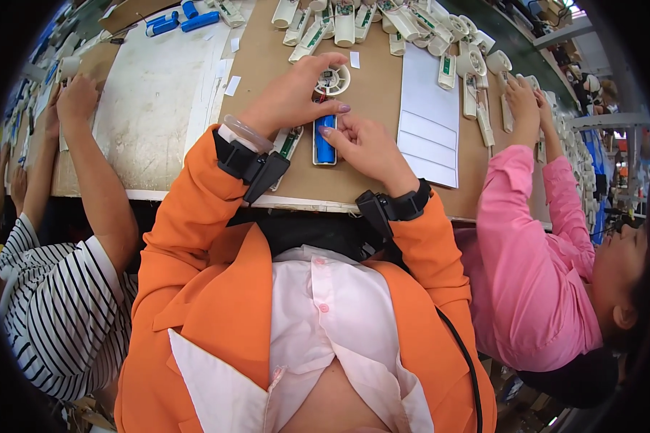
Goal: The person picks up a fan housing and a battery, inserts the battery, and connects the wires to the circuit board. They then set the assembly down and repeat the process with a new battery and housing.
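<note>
Head view: your blue battery (326, 148) sits in an open white case (325, 164) on the desk (375, 76), near the front edge and straight ahead of your chest. Its long axis runs away from you, near end toward your body, far end toward the white round end (334, 81) with a ring-shaped opening. Key relation: the battery lies just left of your right hand (372, 148), which comes in across that axis from the right, thumb laid on the blue side, other fingers curled by the case's right side; whether they grip the case is hidden. Your left hand (285, 94) arches in from the left and beyond, forefinger curved past the round end, thumb by the battery's far end; can't tell if it clasps anything or just rests there. So right is nearer the battery's middle, left nearer its far end. A short red wire (318, 97) shows between battery and round end. Under your left wrist, another white case with a green board (289, 144) lies tilted beside the first, partly covered.
</note>
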### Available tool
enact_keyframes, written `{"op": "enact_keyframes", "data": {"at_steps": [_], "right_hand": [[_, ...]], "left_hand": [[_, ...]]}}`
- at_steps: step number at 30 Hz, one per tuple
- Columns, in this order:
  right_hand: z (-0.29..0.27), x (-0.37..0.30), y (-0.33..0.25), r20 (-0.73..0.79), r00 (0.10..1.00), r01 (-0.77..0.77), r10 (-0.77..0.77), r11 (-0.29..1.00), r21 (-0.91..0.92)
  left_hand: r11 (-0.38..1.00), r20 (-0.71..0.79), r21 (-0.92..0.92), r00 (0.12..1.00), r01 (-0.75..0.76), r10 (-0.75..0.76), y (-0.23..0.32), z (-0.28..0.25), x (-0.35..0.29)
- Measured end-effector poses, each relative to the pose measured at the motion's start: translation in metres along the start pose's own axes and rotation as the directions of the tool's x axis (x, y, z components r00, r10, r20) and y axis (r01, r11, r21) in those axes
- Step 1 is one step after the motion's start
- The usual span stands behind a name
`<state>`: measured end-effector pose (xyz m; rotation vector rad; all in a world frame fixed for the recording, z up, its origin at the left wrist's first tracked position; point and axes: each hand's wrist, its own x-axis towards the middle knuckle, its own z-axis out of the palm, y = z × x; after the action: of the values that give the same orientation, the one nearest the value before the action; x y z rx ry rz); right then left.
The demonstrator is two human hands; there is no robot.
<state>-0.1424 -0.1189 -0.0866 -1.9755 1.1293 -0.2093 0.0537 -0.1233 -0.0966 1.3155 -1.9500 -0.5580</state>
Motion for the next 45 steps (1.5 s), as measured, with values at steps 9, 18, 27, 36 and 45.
{"op": "enact_keyframes", "data": {"at_steps": [9,18,27,36,45], "right_hand": [[-0.004,-0.023,0.014,-0.255,0.954,0.21,-0.155,0.956,0.203],[-0.005,-0.013,-0.021,-0.214,0.976,0.011,-0.043,0.988,-0.151],[0.016,-0.001,-0.01,-0.288,0.951,0.055,-0.111,0.98,-0.193],[0.014,-0.004,-0.004,-0.465,0.804,0.357,-0.37,0.926,-0.12],[0.016,-0.003,-0.002,-0.457,0.784,0.385,-0.421,0.906,-0.175]], "left_hand": [[0.858,0.323,-0.352,0.909,0.374,-0.263,0.015,-0.035,-0.001],[0.795,0.312,-0.374,0.871,0.479,-0.378,0.016,-0.031,0.006],[0.844,0.172,-0.463,0.962,0.27,-0.213,0.008,-0.017,0.005],[0.81,0.093,-0.581,0.995,0.083,-0.035,0.021,-0.028,0.005],[0.759,0.144,-0.641,0.989,0.11,-0.022,0.025,-0.036,0.004]]}}
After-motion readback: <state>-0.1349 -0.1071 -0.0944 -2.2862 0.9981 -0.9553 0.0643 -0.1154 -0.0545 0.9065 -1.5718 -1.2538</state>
